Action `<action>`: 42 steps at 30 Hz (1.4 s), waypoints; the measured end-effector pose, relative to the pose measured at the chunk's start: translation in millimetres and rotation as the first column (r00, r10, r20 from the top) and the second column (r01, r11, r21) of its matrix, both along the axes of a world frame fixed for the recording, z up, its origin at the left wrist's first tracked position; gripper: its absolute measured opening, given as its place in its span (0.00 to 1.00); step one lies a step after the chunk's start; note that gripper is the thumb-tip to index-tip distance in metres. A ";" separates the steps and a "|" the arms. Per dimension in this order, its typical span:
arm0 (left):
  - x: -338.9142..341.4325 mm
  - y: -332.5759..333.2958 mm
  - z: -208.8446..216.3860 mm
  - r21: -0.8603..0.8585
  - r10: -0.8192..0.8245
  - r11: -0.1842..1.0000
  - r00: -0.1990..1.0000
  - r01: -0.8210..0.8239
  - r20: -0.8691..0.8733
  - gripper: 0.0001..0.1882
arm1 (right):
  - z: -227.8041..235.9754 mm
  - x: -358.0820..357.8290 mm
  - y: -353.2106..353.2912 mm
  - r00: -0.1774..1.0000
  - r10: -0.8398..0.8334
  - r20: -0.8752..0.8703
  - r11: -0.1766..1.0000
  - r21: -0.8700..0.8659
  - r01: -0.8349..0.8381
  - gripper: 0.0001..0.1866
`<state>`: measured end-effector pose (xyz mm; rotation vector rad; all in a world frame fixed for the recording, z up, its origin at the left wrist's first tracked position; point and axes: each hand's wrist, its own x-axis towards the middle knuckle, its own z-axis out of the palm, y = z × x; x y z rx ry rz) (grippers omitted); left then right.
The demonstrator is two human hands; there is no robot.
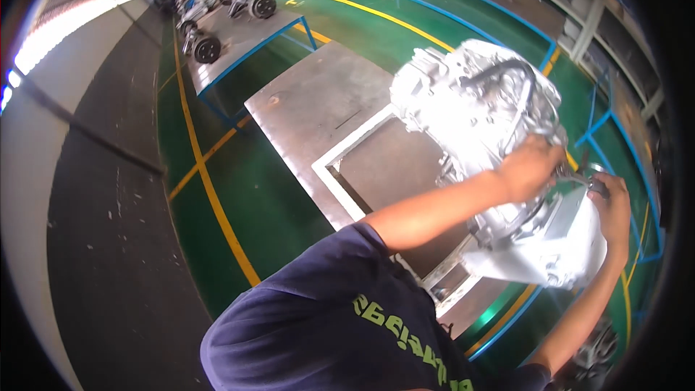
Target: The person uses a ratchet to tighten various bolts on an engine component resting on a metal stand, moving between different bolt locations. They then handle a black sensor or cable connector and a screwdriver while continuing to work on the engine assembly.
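Note:
A large silver gearbox-like metal casing (pixel 470 112), washed out by glare, rests on a metal worktable (pixel 311 112). A dark hose or pipe (pixel 523 94) runs over its upper part. My left hand (pixel 532 168) reaches across to the casing's right side, fingers curled; what they grip is hidden. Close beside it, my right hand (pixel 614 203) is closed around a small dark metal piece (pixel 598 187). Thin shiny metal shows between the two hands, its kind unclear. Below them the casing widens into a bright bell-shaped part (pixel 565 239).
The worktable has a rectangular cutout with a pale frame (pixel 347 150). Another table (pixel 239 40) at the far left carries axle-like parts with dark drums (pixel 207 49). Blue rails (pixel 463 18) and a shelf (pixel 565 11) stand beyond. Yellow lines cross the green floor (pixel 239 195).

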<state>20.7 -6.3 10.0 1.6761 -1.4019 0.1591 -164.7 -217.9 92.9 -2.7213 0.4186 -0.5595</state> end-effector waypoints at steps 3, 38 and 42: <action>-6.6 -3.7 3.3 -0.021 -0.031 0.999 0.999 0.030 -0.032 0.25 | 19.4 47.0 -4.4 0.994 0.029 -0.101 0.866 -0.494 -0.076 0.21; -9.0 -9.2 -2.9 -0.119 -0.040 0.992 0.998 0.045 0.048 0.21 | 22.9 -8.8 56.9 0.956 -0.241 -0.167 0.819 -0.563 0.108 0.18; -8.1 -3.3 -6.2 -0.234 0.061 0.972 0.984 -0.020 0.167 0.23 | 15.6 63.7 21.8 0.938 -0.293 -0.185 0.764 -0.635 0.114 0.20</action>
